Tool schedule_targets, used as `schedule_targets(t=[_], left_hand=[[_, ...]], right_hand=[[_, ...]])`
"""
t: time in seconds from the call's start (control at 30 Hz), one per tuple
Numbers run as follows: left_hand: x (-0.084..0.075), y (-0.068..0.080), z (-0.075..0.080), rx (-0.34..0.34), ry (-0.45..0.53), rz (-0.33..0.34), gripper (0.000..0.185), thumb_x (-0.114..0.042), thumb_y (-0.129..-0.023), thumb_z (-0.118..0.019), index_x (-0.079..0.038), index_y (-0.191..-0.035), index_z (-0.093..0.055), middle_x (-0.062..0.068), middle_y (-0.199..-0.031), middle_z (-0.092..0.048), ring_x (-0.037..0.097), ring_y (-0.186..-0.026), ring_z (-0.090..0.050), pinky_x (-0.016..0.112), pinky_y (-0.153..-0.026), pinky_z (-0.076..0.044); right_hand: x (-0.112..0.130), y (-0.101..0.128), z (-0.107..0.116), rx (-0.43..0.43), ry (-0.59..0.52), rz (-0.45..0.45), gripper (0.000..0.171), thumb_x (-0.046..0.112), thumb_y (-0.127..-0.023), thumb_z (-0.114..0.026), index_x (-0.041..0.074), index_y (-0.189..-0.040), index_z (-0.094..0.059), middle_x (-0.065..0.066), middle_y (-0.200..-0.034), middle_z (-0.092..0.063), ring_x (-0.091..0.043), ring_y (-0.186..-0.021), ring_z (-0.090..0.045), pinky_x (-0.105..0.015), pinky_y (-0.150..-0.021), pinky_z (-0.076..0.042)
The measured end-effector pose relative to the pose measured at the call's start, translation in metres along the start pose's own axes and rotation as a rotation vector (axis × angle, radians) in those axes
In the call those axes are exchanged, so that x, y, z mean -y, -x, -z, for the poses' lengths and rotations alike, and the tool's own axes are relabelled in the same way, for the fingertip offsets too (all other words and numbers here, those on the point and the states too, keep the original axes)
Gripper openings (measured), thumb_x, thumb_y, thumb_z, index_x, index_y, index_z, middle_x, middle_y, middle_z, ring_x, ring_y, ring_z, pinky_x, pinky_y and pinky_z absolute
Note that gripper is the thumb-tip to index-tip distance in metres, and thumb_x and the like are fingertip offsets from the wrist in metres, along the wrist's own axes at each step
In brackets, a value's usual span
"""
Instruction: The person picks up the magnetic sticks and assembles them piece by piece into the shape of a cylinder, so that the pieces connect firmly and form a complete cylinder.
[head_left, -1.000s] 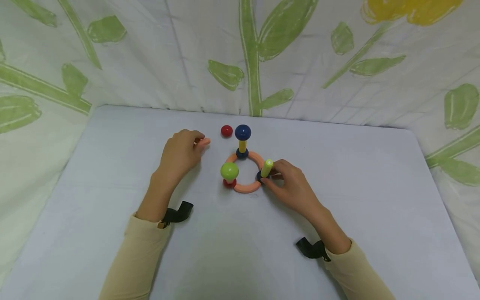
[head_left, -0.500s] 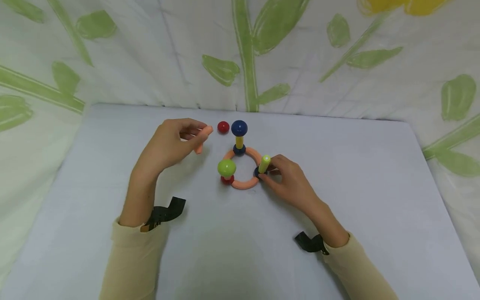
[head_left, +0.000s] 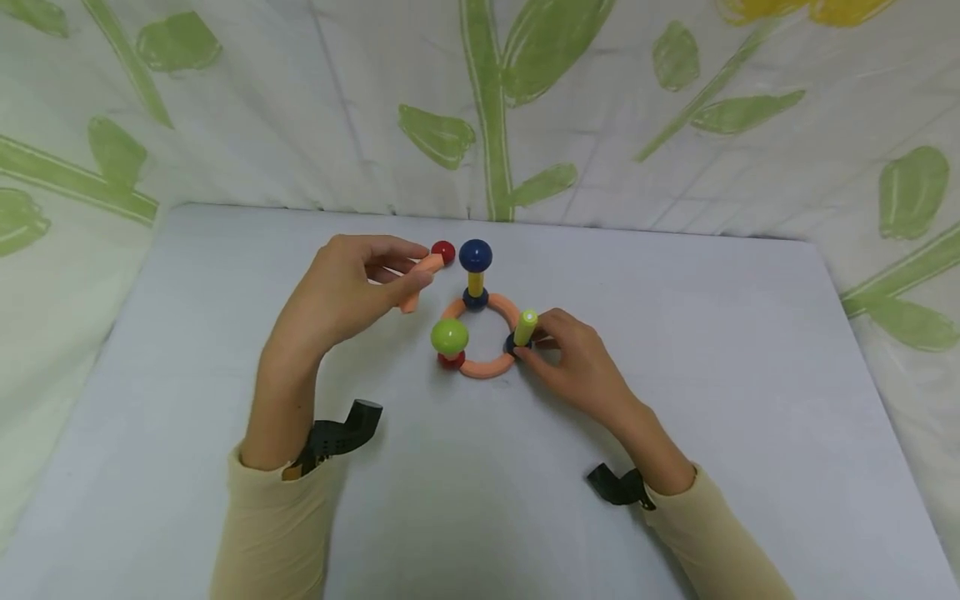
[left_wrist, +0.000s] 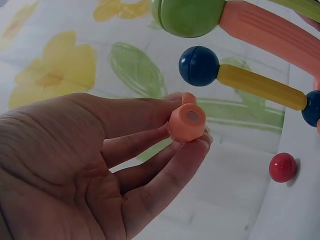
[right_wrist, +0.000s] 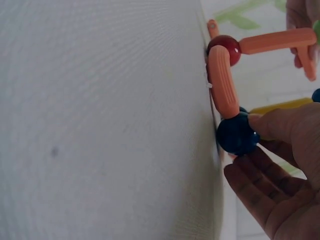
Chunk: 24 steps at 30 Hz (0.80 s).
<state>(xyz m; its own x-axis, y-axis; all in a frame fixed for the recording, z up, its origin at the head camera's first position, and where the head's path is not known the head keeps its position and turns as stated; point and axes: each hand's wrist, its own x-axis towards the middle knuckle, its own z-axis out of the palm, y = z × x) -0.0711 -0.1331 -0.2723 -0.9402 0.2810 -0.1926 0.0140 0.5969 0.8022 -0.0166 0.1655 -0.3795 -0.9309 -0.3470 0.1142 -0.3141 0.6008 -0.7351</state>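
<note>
- The person's left hand is raised off the counter, its grip pinching a short orange rod between thumb and fingertips.
- The left wrist view shows the orange rod end-on, its round face held at the fingertips.
- That rod hangs tilted in the air, just left of the toy ring and near a loose red ball lying on the counter.
- The right hand rests low by the ring's right side, its grip pinching a dark blue ball at the foot of an upright green rod.
- The orange ring lies flat on the counter, made of curved pieces joined by balls.
- At its far side a yellow rod stands upright, topped by a blue ball.
- At its near left a green ball sits above a red ball in the ring.
- Both sleeves are pale yellow, with a black strap at each wrist.
- A cloth with green leaves hangs behind the counter.
</note>
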Motion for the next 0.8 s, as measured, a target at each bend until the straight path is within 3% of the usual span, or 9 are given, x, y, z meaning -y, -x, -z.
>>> schedule_targets(t=[0.17, 0.4, 0.5, 0.8], left_hand=[[-0.0012, -0.0028, -0.0019, 0.012, -0.039, 0.015, 0.046, -0.060, -0.097, -0.069, -0.027, -0.128, -0.075, 0.001, -0.084, -0.079, 0.017, -0.103, -0.074, 0.040, -0.091, -0.051], [-0.0046, -0.0030, -0.0039, 0.017, -0.048, 0.005, 0.046, -0.058, -0.098, -0.069, -0.025, -0.130, -0.075, 0.000, -0.116, -0.078, 0.020, -0.096, -0.075, 0.040, -0.087, -0.053], [-0.0065, -0.0031, -0.0065, 0.014, -0.038, 0.006, 0.042, -0.053, -0.099, -0.070, -0.025, -0.130, -0.076, 0.000, -0.119, -0.077, 0.022, -0.094, -0.075, 0.040, -0.085, -0.053], [-0.0101, -0.0027, -0.0091, 0.025, -0.052, -0.012, 0.050, -0.060, -0.098, -0.068, -0.021, -0.130, -0.075, 0.001, -0.121, -0.077, 0.024, -0.099, -0.076, 0.042, -0.088, -0.056]], right_hand=[[0.0002, 0.0005, 0.0004, 0.002, -0.002, 0.002, 0.018, 0.007, -0.095, -0.079, 0.004, -0.109, -0.069, -0.011, -0.112, -0.071, -0.024, -0.107, -0.075, -0.034, -0.091, -0.064], [0.0006, 0.0005, 0.0003, 0.003, -0.002, -0.003, 0.019, 0.007, -0.095, -0.079, 0.004, -0.110, -0.068, -0.011, -0.112, -0.071, -0.024, -0.107, -0.074, -0.035, -0.091, -0.064], [0.0008, 0.0004, 0.0000, 0.004, 0.000, -0.005, 0.019, 0.007, -0.095, -0.078, 0.004, -0.110, -0.068, -0.011, -0.112, -0.071, -0.024, -0.106, -0.074, -0.035, -0.091, -0.064], [0.0007, 0.0005, -0.0011, 0.003, 0.001, 0.007, 0.018, 0.006, -0.096, -0.077, 0.003, -0.111, -0.068, -0.012, -0.112, -0.071, -0.024, -0.106, -0.074, -0.036, -0.090, -0.064]])
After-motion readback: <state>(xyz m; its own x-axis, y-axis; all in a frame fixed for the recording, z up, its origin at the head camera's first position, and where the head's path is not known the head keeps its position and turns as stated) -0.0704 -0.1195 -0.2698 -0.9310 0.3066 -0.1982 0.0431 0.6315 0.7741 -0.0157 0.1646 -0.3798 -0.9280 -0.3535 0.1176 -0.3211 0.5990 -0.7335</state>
